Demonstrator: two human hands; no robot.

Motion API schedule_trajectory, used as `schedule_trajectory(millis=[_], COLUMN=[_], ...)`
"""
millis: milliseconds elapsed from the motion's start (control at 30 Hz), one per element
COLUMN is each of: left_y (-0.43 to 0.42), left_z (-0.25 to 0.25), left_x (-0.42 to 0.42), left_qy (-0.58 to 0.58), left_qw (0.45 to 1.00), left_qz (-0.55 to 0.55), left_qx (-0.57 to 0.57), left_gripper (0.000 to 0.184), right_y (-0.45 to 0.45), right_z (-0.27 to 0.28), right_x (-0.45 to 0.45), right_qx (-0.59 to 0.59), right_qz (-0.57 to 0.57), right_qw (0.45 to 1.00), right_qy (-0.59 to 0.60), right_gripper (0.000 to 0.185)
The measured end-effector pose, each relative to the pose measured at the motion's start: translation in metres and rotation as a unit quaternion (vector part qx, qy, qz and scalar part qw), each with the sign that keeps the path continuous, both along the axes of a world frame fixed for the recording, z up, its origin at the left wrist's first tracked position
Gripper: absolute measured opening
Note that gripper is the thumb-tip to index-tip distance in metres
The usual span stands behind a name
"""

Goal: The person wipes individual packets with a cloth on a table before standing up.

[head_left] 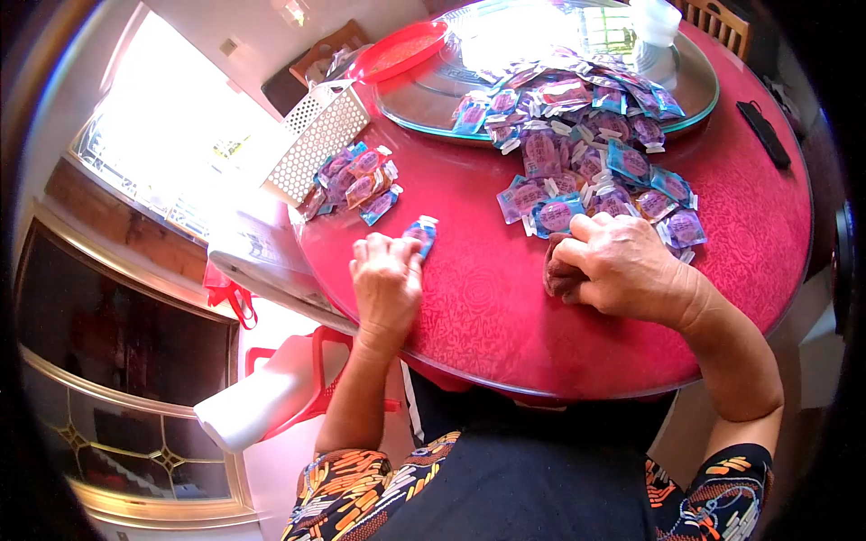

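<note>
My left hand (pixel 386 281) is low over the red tabletop, its fingers curled, with a small blue-and-purple sachet (pixel 421 234) pinched at its inner side. The sachet's white end points away from me. My right hand (pixel 622 266) is closed on a crumpled brown cloth (pixel 564 270) just in front of a big heap of similar sachets (pixel 595 171). That heap runs from the table up onto the glass turntable. A smaller pile of sachets (pixel 356 183) lies beyond my left hand.
A white perforated basket (pixel 320 144) stands at the left table edge. The glass turntable (pixel 424 104) bears a red tray (pixel 401 52) and a white container (pixel 655 41). A dark remote-like object (pixel 764 133) lies at right. A red-and-white stool (pixel 271 388) stands at lower left.
</note>
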State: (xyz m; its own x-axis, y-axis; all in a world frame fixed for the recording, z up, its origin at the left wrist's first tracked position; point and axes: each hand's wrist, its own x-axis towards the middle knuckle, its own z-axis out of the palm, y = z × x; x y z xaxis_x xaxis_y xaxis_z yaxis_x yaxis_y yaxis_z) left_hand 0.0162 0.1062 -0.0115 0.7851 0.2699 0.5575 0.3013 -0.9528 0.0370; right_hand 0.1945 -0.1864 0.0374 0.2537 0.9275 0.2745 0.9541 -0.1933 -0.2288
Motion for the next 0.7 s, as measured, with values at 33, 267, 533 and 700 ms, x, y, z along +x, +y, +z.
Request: schedule_trajectory(millis=[33,267,533,700], left_y=[0.016,0.077,0.103,0.107], left_z=[-0.001,0.002,-0.004,0.002], left_x=[0.001,0.014,0.037,0.048], left_qy=[0.007,0.032,0.046,0.074], left_qw=[1.0,0.999,0.995,0.983], left_qz=[0.012,0.006,0.049,0.113], left_qx=[0.019,0.026,0.07,0.125], left_gripper=[0.016,0.016,0.015,0.019], right_y=[0.0,0.0,-0.001,-0.002], right_z=[0.005,0.004,0.006,0.01], right_x=[-0.001,-0.001,0.001,0.001], right_qx=[-0.012,-0.015,-0.021,-0.023], right_qz=[-0.001,0.003,0.013,0.018], right_qw=[1.0,1.0,1.0,0.999], right_qy=[0.005,0.001,0.005,0.015], right_gripper=[0.025,0.026,0.022,0.021])
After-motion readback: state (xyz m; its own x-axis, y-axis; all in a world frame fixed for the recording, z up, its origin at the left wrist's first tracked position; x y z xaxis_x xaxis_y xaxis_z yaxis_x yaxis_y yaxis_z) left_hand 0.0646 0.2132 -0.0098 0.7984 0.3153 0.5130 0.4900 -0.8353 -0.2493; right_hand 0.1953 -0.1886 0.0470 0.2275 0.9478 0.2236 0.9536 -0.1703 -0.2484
